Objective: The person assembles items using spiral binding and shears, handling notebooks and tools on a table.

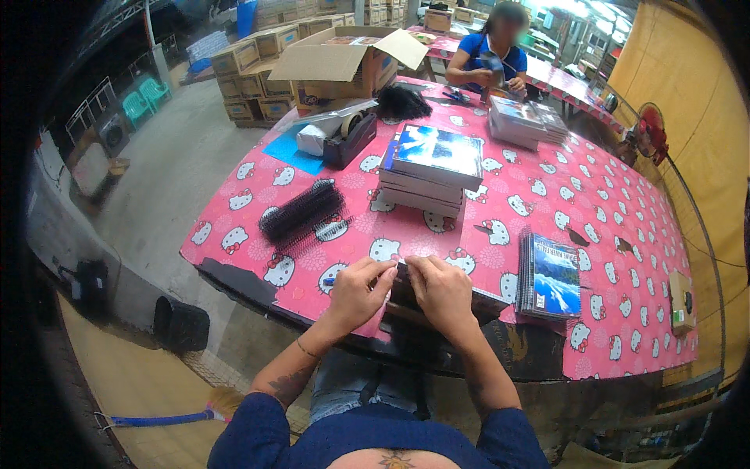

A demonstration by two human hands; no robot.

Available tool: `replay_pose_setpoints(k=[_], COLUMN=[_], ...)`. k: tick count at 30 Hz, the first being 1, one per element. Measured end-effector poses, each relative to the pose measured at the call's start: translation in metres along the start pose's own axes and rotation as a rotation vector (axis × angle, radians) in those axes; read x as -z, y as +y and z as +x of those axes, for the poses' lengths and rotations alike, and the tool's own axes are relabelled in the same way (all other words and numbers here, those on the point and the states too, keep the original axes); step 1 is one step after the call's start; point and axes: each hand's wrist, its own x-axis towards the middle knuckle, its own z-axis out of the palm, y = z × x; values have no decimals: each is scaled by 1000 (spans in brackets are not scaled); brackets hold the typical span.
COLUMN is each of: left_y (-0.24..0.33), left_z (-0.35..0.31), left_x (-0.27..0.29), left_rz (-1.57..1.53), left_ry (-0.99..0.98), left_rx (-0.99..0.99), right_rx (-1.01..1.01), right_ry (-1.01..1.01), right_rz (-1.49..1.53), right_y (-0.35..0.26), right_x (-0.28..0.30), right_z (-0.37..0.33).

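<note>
At the near edge of the table, my left hand (362,295) and my right hand (442,292) are close together with fingers pinched. Between and below them is a dark, flat-edged thing (402,291); its kind is hidden by my fingers. Ahead and to the left lies a pile of black wire binding spines (305,213). Straight ahead rises a stack of unbound books (433,168) with blue-and-white covers. To the right of my right hand is a small stack of wire-bound notebooks (553,277) with a waterfall picture on top.
A black tape dispenser (349,141) sits at the far left by a blue sheet (293,152). Behind it is an open carton (336,74). A person in blue (492,62) works across the pink table (516,207) beside more book stacks (517,121). A fan (650,129) stands far right.
</note>
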Motion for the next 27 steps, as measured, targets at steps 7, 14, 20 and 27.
replay_pose_setpoints(k=[7,14,20,27], left_y=[-12,-23,-18,-19], left_z=[17,36,42,52], left_x=[4,20,25,33], left_rz=[69,31,5,-98], left_ry=[-25,-253,-354,-529], left_rx=[-68,-163,-155,-159], right_rx=[6,2,-70,-42], right_ry=[-11,-29,-90,-124], right_rz=[9,49,151,124], right_y=[-1,-1,2,3], right_x=[1,2,3,8], right_z=[-2,-1,-2,3])
